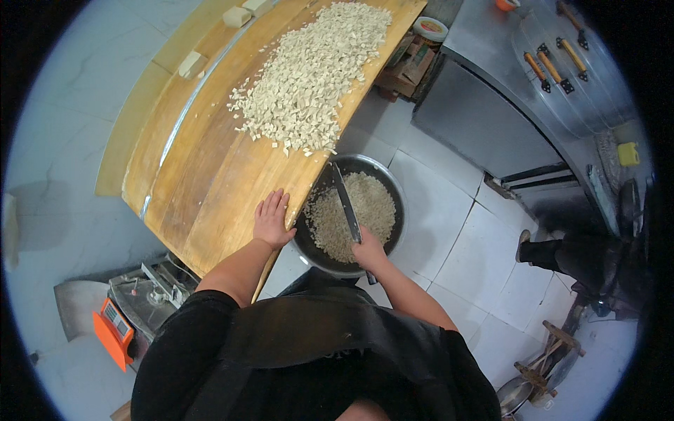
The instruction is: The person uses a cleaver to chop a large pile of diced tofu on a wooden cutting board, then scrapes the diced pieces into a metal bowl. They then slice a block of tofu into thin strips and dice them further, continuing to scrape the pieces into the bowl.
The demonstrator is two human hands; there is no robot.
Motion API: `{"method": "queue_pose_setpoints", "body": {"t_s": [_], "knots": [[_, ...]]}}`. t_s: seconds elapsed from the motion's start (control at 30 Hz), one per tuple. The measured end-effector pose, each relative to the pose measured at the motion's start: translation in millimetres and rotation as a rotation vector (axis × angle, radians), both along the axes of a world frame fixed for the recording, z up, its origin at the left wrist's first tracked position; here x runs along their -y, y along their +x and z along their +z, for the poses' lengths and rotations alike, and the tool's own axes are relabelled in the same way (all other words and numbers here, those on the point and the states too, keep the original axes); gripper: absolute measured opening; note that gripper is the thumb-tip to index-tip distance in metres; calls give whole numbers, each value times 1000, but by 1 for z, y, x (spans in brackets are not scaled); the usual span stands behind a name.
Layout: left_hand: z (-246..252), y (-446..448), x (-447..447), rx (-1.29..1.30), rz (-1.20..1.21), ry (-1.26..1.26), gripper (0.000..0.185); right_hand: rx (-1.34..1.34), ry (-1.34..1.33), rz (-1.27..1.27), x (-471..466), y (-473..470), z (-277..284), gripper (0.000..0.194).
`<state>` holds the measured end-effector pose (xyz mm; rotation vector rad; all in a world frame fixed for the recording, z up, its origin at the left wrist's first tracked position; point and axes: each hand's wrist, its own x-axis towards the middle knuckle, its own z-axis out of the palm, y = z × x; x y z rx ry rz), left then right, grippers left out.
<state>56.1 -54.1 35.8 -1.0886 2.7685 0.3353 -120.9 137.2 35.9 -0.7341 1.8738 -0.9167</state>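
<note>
My right hand (369,248) is closed around the dark handle of a long knife (346,202). Its blade points away from me, over a wide metal basin (401,221) beside the table's edge. Small pale crumbs or pieces (376,200) partly fill the basin. My left hand (272,218) lies flat on the wooden tabletop (231,189) near that edge, holding nothing, fingers slightly apart. Farther up the table spreads a large heap of small cut pale pieces (316,79), perhaps dough.
Pale blocks (192,64) sit by the table's far side. An orange scale (116,331) stands at lower left. To the right are a metal counter (474,31) holding a large round lid with wooden-handled tools (550,66), and another person's dark-clad leg (547,254) on the tiled floor.
</note>
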Motion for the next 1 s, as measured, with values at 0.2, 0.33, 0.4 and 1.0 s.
{"method": "queue_pose_setpoints", "body": {"t_s": [0.2,0.33,0.4,1.0], "knots": [[1,2,2,-38,-14,23,88,14,180,-28,-85,-3,-27,35],[3,3,1,-60,-7,22,87,24,352,-142,-146,-3,-30,34],[4,3,1,-53,-3,32,87,-49,313,-173,-165,-4,-23,37],[-5,11,8,-167,-70,66,84,-22,92,-261,-79,-30,39,38]]}}
